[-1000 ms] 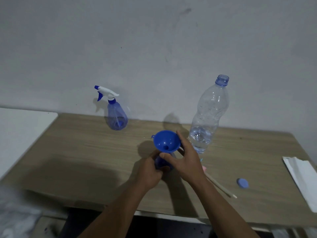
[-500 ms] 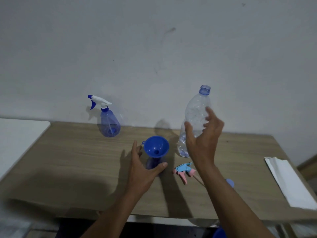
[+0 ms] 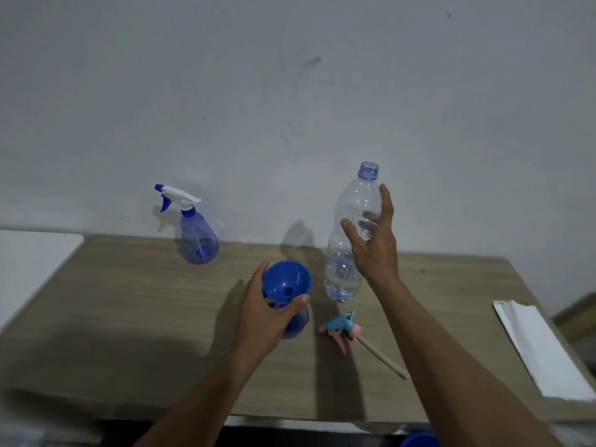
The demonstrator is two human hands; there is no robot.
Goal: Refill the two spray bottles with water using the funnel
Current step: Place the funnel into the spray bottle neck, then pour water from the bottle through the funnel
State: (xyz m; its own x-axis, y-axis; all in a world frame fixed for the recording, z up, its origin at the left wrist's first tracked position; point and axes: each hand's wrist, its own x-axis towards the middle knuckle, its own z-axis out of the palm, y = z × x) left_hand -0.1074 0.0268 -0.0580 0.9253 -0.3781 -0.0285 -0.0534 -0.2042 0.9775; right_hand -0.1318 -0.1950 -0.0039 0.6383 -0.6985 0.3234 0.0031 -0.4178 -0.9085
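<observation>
A blue funnel (image 3: 285, 280) sits in the neck of a small blue spray bottle (image 3: 298, 322) on the wooden table (image 3: 129, 317). My left hand (image 3: 261, 317) holds that bottle just under the funnel, thumb in front. To the right, my right hand (image 3: 374, 250) grips the uncapped clear water bottle (image 3: 351, 204), which stands upright with a little water at its bottom. A second blue spray bottle (image 3: 198, 240) with its white trigger head on stands at the back left by the wall. A pink and light-blue sprayer head (image 3: 342, 327) with its tube lies between my arms.
Folded white paper (image 3: 541, 350) lies at the table's right edge. A white surface (image 3: 29, 259) adjoins the table on the left. The wall rises right behind the table. A blue object (image 3: 419, 441) peeks in at the bottom edge.
My right hand left the funnel, reached right to the water bottle and wrapped round it. My left hand stayed at the small bottle under the funnel.
</observation>
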